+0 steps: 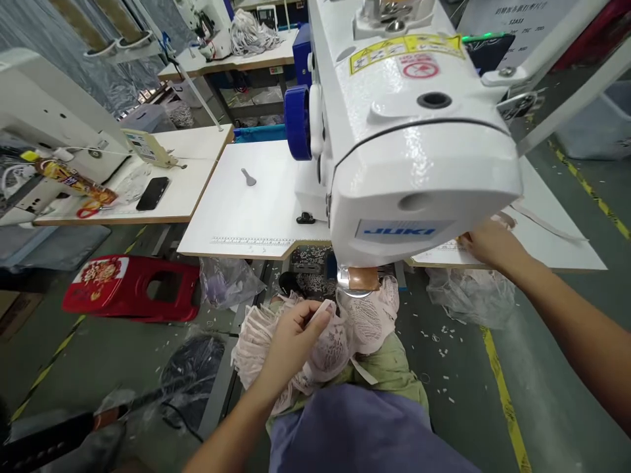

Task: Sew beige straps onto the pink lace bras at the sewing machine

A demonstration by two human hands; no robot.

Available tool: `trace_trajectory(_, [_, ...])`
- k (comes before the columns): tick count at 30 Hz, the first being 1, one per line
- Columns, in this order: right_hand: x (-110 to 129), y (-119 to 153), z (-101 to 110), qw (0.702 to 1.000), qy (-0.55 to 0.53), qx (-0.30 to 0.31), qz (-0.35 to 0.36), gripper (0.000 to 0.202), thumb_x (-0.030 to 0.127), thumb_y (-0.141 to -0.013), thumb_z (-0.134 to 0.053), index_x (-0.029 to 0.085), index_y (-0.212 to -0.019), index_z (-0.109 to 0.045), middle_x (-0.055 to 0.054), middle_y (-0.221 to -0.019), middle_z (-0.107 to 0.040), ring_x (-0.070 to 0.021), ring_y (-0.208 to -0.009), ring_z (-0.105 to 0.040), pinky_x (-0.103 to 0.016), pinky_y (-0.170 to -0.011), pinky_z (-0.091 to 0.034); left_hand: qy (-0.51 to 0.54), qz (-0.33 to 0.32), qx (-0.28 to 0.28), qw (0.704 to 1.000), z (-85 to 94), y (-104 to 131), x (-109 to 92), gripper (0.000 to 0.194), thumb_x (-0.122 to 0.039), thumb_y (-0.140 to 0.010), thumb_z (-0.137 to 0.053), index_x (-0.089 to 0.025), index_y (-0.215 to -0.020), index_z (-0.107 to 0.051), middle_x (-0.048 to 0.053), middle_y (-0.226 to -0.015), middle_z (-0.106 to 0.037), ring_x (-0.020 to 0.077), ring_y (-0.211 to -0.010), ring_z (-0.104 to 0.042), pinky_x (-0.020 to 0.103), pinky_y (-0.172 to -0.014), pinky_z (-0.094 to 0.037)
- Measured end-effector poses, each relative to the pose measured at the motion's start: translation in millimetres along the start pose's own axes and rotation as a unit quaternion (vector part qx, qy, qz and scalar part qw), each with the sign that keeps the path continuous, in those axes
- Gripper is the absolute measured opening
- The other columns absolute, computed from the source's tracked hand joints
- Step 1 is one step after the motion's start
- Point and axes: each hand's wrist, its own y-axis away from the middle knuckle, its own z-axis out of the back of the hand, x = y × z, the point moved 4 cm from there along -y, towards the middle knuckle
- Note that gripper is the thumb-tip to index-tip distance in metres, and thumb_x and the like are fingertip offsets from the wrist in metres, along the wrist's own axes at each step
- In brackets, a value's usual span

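Observation:
Pale pink lace bras [331, 348] lie heaped on the lap, under the head of a white JUKI sewing machine [419, 164]. My left hand [296, 332] pinches the end of a pale strap between thumb and fingers, just left of the machine's needle area. On the right part of the white table [246, 197], my right hand [486, 243] rests beside the machine head with its fingers bent. Some pale material shows at its far side; what its fingertips hold is too hidden to make out. A pale strap [547, 223] runs across the table to the right of it.
A grey presser-like piece [249, 178] lies on the table's left part. At the left stand a second machine [54, 112], a black phone [152, 194] and a bottle [73, 179]. A red stool [131, 287] is on the floor. Plastic bags hang below the table edge.

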Motion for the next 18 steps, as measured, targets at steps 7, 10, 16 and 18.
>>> trace_trajectory(7, [9.2, 15.7, 14.4, 0.995, 0.04, 0.096, 0.002, 0.022, 0.025, -0.099, -0.047, 0.008, -0.112, -0.053, -0.025, -0.101, -0.066, -0.0287, -0.087, -0.062, -0.033, -0.062, -0.034, 0.016, -0.008, -0.021, 1.0, 2.3, 1.1, 5.9, 0.032, -0.049, -0.086, -0.062, -0.018, -0.083, -0.07, 0.0, -0.074, -0.062, 0.0137, -0.068, -0.052, 0.023, -0.061, -0.039])
trace_trajectory(10, [6.7, 38.3, 20.4, 0.994, -0.005, 0.103, -0.029, 0.016, 0.025, -0.097, -0.051, 0.012, -0.107, -0.052, -0.023, -0.096, -0.067, -0.0265, -0.081, -0.064, -0.033, -0.061, -0.036, 0.015, -0.017, -0.034, 0.999, 3.3, 1.8, 4.7, 0.031, -0.047, -0.086, -0.063, -0.018, -0.081, -0.07, 0.0, -0.072, -0.062, 0.0132, -0.067, -0.051, 0.022, -0.06, -0.038])
trace_trajectory(16, [-8.4, 140.9, 3.3, 0.943, -0.288, 0.126, -0.106, 0.024, 0.043, -0.087, -0.058, 0.035, -0.11, -0.055, -0.013, -0.105, -0.07, -0.0286, -0.085, -0.068, -0.04, -0.066, -0.05, 0.016, -0.016, -0.045, 0.999, 5.4, -0.6, 1.9, 0.029, -0.044, -0.084, -0.063, -0.017, -0.081, -0.072, 0.0, -0.071, -0.063, 0.0134, -0.065, -0.051, 0.023, -0.058, -0.038])
trace_trajectory(18, [11.4, 172.9, 1.0, 0.922, -0.365, 0.131, -0.012, 0.035, 0.045, -0.081, -0.062, 0.045, -0.115, -0.054, -0.009, -0.109, -0.069, -0.0274, -0.081, -0.066, -0.042, -0.067, -0.054, 0.018, -0.016, -0.039, 0.999, 4.2, -1.7, 1.8, 0.029, -0.045, -0.084, -0.064, -0.017, -0.08, -0.072, 0.0, -0.07, -0.063, 0.0135, -0.065, -0.052, 0.023, -0.059, -0.038])
